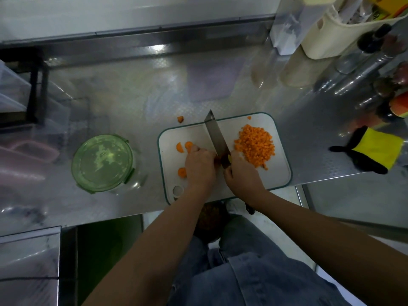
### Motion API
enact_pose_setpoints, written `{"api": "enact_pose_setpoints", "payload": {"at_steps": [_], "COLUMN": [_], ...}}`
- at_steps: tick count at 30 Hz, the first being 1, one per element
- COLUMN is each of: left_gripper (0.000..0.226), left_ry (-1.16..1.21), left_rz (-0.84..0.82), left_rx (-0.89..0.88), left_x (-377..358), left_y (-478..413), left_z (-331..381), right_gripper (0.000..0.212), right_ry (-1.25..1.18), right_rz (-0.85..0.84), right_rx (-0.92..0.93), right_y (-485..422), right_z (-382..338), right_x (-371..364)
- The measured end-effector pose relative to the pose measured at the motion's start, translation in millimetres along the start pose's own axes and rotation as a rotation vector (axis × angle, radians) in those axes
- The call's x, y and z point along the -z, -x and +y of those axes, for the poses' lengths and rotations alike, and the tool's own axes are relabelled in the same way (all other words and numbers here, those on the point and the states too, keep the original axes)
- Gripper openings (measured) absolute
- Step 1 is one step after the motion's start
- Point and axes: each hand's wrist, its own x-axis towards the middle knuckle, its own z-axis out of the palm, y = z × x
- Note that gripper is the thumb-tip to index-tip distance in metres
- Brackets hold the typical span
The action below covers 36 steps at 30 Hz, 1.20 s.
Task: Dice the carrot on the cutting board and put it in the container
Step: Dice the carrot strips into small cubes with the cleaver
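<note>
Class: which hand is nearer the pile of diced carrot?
Right. The right hand, gripping the knife, lies just beside the pile of diced carrot; the left hand is beyond the blade.

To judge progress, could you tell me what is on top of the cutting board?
The cutting board bears diced carrot, three slices, the knife in the right hand, and the left hand, hiding whatever it pins.

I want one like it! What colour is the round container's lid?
Pale green; the lid shows best in the head view.
</note>
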Motion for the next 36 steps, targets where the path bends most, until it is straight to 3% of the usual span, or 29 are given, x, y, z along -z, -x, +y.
{"api": "enact_pose_setpoints", "payload": {"at_steps": [7, 16, 28, 32, 36], "left_gripper": [0.008, 0.007, 0.012, 0.015, 0.021], "left_ry": [-0.023, -0.064, 0.000, -0.020, -0.072], "left_rz": [0.003, 0.009, 0.034, -0.018, -0.055], "left_rx": [-0.032, -0.061, 0.007, 0.005, 0.010], "left_x": [1.0, 2.7, -3.3, -0.6, 1.4], "left_y": [0.6, 3.6, 1.0, 0.5, -0.3], "left_z": [-5.9, -8.7, -6.3, -4.7, -4.9], "right_gripper": [0.048, 0.029, 0.025, 0.031, 0.020], "right_ry": [-0.050, -0.028, 0.023, -0.002, -0.026], "right_rz": [0.022, -0.013, -0.038, 0.005, 0.068], "right_rx": [0.000, 0.069, 0.069, 0.010, -0.055], "right_y": [-5.3, 3.1, 2.3, -0.5, -6.0], "right_z": [7.5, 5.6, 10.0, 19.6, 33.0], "right_x": [7.1, 6.9, -0.2, 5.9, 21.2]}}
